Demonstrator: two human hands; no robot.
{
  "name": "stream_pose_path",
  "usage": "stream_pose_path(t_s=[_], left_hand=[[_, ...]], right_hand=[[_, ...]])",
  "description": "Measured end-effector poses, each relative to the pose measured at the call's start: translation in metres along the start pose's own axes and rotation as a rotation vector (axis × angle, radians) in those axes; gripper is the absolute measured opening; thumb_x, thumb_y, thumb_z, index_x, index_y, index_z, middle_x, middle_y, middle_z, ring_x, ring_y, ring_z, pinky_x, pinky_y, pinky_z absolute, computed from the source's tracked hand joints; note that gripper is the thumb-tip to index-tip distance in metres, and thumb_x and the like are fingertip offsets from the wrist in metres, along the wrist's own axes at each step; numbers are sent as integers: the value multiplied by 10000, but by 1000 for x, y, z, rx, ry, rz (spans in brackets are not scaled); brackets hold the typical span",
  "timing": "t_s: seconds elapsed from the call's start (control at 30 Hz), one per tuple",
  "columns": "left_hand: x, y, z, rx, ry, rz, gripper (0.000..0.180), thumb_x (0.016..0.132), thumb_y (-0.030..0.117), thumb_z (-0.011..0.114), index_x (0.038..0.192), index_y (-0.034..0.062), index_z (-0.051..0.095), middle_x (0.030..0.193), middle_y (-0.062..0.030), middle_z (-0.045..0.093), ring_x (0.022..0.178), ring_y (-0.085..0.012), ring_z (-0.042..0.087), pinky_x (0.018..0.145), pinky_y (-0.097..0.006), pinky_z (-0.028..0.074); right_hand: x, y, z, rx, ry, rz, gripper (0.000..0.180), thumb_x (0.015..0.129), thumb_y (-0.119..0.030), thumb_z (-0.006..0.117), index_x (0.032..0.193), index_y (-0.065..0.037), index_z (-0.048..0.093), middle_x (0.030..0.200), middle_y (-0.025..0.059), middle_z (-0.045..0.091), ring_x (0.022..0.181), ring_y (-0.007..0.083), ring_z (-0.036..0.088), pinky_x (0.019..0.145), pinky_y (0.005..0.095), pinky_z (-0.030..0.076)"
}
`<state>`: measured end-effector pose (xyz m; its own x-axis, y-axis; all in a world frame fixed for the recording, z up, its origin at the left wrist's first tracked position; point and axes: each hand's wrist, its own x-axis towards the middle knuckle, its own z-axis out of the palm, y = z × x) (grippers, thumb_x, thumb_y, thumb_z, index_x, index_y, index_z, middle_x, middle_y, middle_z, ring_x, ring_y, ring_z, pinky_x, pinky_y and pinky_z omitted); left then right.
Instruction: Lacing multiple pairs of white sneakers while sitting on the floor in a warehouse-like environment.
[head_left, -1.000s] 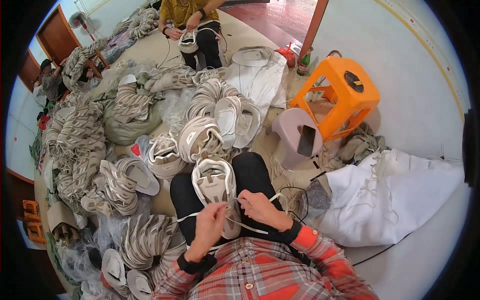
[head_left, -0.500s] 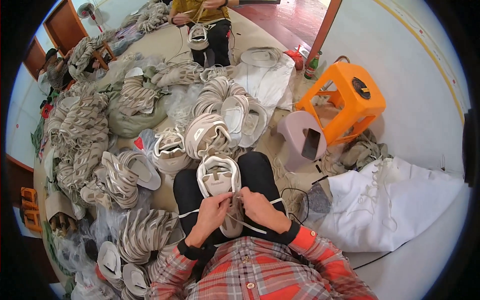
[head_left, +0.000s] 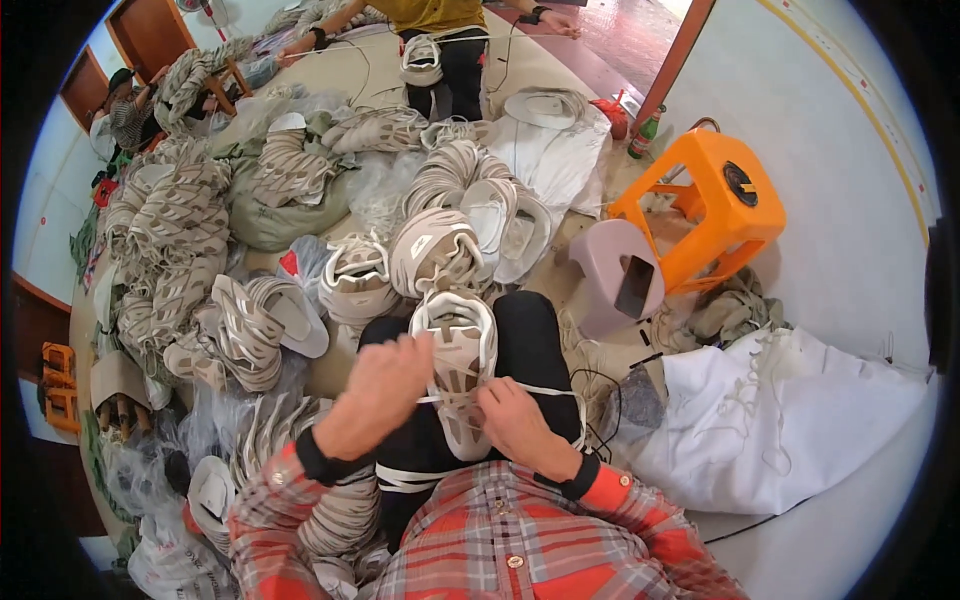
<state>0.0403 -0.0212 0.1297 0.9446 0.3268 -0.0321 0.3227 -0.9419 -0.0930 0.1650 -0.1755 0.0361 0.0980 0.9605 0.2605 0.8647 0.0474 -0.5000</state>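
Observation:
A beige and brown shoe upper (head_left: 462, 405) with a white-lined collar lies lengthwise between my black-trousered thighs, its toe toward me. My right hand (head_left: 520, 422) is closed at its right edge, fingertips pinching the side by the lacing. At the upper's left edge, nearer the camera, my left hand (head_left: 380, 392) is raised and slightly blurred. Its fingers are curled together; what they hold is hidden. A thin white cord (head_left: 425, 474) lies across my thigh, with more white strands beside the upper. Just beyond my knees sit two more shoe uppers, one rounded (head_left: 437, 250) and one with its collar up (head_left: 357, 280).
Stacked uppers (head_left: 165, 230) and plastic bags cover the left side. On the right stand an orange stool (head_left: 735, 190) and a mauve stool (head_left: 610, 265) with a phone (head_left: 635, 287) on it. A white sack (head_left: 740, 430) lies near the wall. Opposite sits a co-worker (head_left: 435, 15) with arms spread.
My left hand has moved up and left, away from the right hand, which stays by the upper. The co-worker's arms have spread wide. The whole view has shifted slightly.

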Motion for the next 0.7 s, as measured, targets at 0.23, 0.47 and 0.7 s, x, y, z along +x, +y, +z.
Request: stream_pose_path(t_s=[0.23,0.47,0.7], left_hand=[[-41,-25,51,-620,-77,-93,97,817,96,489,825,8,448,690,-122,567,604,-288,579,534,-365,453],[-51,-11,83,-2191,-408,-414,213,857,237,467,762,52,516,652,-31,521,555,-155,510,551,-288,404],[-115,-104,75,-2906,1115,26,105,801,123,501,813,19,489,802,-92,481,764,-200,451,695,-330,381]], right_hand=[[17,-25,24,-18,-61,127,224,774,-196,609,898,-25,535,807,123,545,717,319,574,634,390,468],[23,-3,-17,42,-224,178,129,778,-162,504,733,-67,580,733,154,580,702,349,591,620,435,482],[28,12,-102,286,-605,134,118,778,-171,612,778,-53,622,721,107,608,665,314,563,615,376,445]])
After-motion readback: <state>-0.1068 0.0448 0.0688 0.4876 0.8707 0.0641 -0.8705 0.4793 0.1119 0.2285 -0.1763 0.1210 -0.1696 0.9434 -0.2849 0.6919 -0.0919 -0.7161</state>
